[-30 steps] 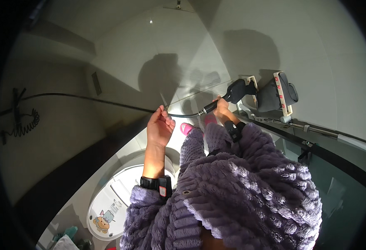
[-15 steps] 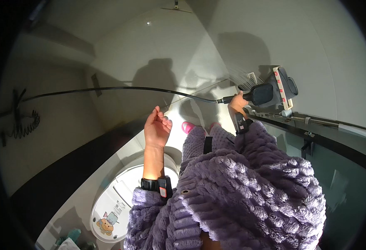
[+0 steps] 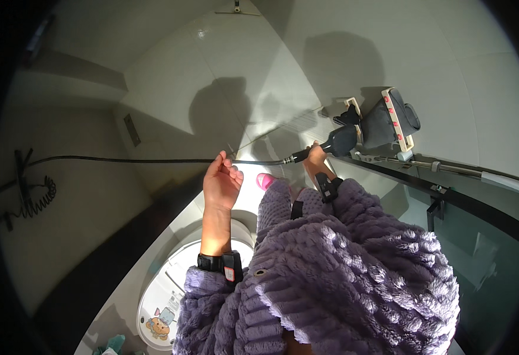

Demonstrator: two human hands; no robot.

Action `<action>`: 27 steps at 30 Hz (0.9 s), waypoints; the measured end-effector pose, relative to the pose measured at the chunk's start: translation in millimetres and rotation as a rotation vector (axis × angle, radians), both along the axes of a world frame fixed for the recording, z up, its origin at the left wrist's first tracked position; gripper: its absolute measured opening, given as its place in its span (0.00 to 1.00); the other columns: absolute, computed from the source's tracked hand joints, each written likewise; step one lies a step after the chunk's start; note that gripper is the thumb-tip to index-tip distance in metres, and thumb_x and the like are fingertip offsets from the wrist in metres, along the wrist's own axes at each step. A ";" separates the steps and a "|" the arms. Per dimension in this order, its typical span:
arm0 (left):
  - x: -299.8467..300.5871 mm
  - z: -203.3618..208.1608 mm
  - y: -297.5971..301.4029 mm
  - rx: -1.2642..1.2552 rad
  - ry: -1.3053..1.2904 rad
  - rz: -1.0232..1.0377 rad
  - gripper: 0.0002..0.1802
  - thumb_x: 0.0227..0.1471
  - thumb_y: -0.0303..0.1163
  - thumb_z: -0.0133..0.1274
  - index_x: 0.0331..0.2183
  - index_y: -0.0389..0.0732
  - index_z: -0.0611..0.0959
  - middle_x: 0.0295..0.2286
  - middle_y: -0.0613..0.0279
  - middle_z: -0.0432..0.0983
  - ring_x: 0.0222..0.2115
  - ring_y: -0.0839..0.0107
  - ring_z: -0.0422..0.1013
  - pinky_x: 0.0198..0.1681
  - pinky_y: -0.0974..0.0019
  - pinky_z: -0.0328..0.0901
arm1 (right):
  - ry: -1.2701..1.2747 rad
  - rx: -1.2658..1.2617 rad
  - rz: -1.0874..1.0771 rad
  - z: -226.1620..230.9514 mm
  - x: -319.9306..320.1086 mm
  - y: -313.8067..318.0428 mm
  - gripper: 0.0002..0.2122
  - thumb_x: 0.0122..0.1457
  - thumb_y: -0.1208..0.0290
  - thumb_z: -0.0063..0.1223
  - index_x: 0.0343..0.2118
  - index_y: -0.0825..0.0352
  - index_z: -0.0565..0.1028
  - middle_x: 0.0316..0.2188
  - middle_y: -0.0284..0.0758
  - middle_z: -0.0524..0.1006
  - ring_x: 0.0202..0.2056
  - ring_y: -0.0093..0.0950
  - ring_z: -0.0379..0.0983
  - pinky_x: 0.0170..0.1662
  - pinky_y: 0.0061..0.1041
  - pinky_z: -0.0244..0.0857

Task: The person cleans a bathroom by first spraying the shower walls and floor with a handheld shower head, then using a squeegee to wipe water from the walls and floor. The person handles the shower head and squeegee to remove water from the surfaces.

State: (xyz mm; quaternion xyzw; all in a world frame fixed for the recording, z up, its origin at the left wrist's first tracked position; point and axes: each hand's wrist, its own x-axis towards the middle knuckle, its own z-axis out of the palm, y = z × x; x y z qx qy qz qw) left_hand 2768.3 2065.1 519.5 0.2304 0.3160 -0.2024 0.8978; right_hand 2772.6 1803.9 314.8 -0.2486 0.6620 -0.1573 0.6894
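Observation:
My right hand [image 3: 315,155] is closed around the handle of a black shower head [image 3: 342,139]. From its handle a black hose [image 3: 153,161] runs left to the dark wall fitting. Faint water streaks show near the head. Palm up, my left hand [image 3: 223,183] is empty with loosely curled fingers. The hose passes at its fingertips; contact cannot be told. Beside the shower head, a cream rack with red dots [image 3: 394,121] on the right wall holds a dark grey container [image 3: 378,123].
A white lidded toilet [image 3: 154,307] with a cartoon sticker stands at lower left. Dark-edged glass [image 3: 478,266] and a metal rail [image 3: 448,169] lie on the right. A black coiled cord [image 3: 38,198] hangs at far left. My pink shoe [image 3: 265,180] is on the tiled floor.
My right hand has moved left and slightly nearer with the shower head. The hose has dropped to my left fingertips. The spray around the rack has faded, and the view has shifted slightly.

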 end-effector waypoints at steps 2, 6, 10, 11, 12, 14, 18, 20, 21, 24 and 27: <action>1.1 0.6 -0.3 0.024 0.027 0.013 0.07 0.55 0.34 0.46 0.31 0.46 0.79 0.20 0.73 0.71 0.20 0.78 0.67 0.28 0.72 0.64 | 0.052 -0.117 -0.017 -3.3 -1.9 -7.2 0.08 0.57 0.71 0.50 0.33 0.66 0.65 0.22 0.31 0.67 0.22 0.27 0.67 0.27 0.27 0.64; 7.2 3.5 -3.7 -0.009 0.056 0.034 0.06 0.54 0.34 0.46 0.31 0.46 0.78 0.20 0.73 0.71 0.20 0.77 0.67 0.28 0.72 0.64 | -0.143 0.125 0.138 -15.9 0.3 -7.2 0.06 0.58 0.70 0.47 0.31 0.67 0.66 0.22 0.33 0.66 0.22 0.28 0.65 0.27 0.29 0.64; 13.1 10.1 -5.7 0.012 0.028 0.018 0.06 0.54 0.33 0.47 0.32 0.46 0.78 0.21 0.72 0.72 0.21 0.77 0.67 0.28 0.72 0.64 | -0.113 0.403 0.417 -22.1 21.0 29.2 0.05 0.59 0.70 0.47 0.30 0.66 0.66 0.22 0.32 0.65 0.22 0.29 0.65 0.28 0.31 0.65; 14.9 12.2 -5.0 0.020 0.025 0.027 0.06 0.54 0.33 0.47 0.32 0.46 0.78 0.21 0.72 0.72 0.21 0.77 0.67 0.28 0.72 0.64 | -0.089 0.404 0.439 -20.1 28.4 39.5 0.05 0.59 0.70 0.47 0.30 0.66 0.67 0.22 0.31 0.65 0.22 0.28 0.65 0.28 0.30 0.65; 16.5 13.7 -3.8 0.024 0.004 0.043 0.06 0.54 0.33 0.47 0.32 0.46 0.78 0.21 0.72 0.72 0.21 0.77 0.67 0.28 0.72 0.64 | -0.061 0.398 0.466 -17.3 36.7 50.1 0.05 0.59 0.70 0.47 0.30 0.65 0.67 0.21 0.31 0.66 0.22 0.28 0.65 0.29 0.30 0.66; 20.7 16.4 -0.4 0.017 0.025 0.082 0.06 0.54 0.33 0.47 0.32 0.46 0.78 0.21 0.72 0.71 0.21 0.77 0.67 0.28 0.71 0.64 | -0.052 0.390 0.537 -7.6 53.9 64.8 0.05 0.59 0.70 0.48 0.30 0.65 0.67 0.21 0.31 0.66 0.23 0.28 0.65 0.29 0.29 0.66; 33.6 20.2 10.6 0.028 0.059 0.185 0.06 0.55 0.33 0.46 0.33 0.46 0.78 0.21 0.73 0.71 0.21 0.76 0.66 0.28 0.71 0.64 | -0.206 0.441 0.714 16.8 94.3 81.7 0.06 0.58 0.71 0.50 0.29 0.64 0.66 0.22 0.31 0.66 0.23 0.27 0.66 0.29 0.27 0.66; 43.4 24.7 21.0 0.024 -0.002 0.241 0.06 0.55 0.33 0.47 0.32 0.46 0.78 0.21 0.72 0.71 0.21 0.76 0.67 0.29 0.71 0.65 | -0.220 0.415 0.840 28.2 119.1 94.8 0.06 0.57 0.71 0.50 0.29 0.64 0.66 0.21 0.31 0.66 0.22 0.27 0.66 0.28 0.27 0.66; 49.1 27.7 25.5 0.047 0.012 0.290 0.06 0.54 0.34 0.47 0.32 0.46 0.78 0.21 0.72 0.72 0.21 0.76 0.67 0.29 0.71 0.65 | -0.247 0.428 0.868 33.6 132.7 103.3 0.06 0.57 0.71 0.50 0.29 0.64 0.66 0.21 0.31 0.66 0.22 0.28 0.66 0.28 0.27 0.66; 65.3 42.7 41.7 0.047 0.038 0.430 0.06 0.54 0.33 0.47 0.32 0.46 0.78 0.20 0.72 0.72 0.21 0.76 0.68 0.29 0.71 0.65 | -0.202 0.422 1.039 53.5 174.7 141.1 0.06 0.57 0.72 0.51 0.29 0.65 0.66 0.21 0.32 0.67 0.23 0.28 0.67 0.28 0.28 0.66; 81.1 61.4 59.1 0.011 0.014 0.524 0.05 0.54 0.33 0.48 0.32 0.46 0.78 0.20 0.72 0.72 0.20 0.77 0.67 0.28 0.71 0.65 | -0.225 0.360 1.152 78.3 214.7 181.5 0.06 0.56 0.72 0.51 0.28 0.65 0.67 0.21 0.32 0.67 0.22 0.28 0.67 0.28 0.29 0.66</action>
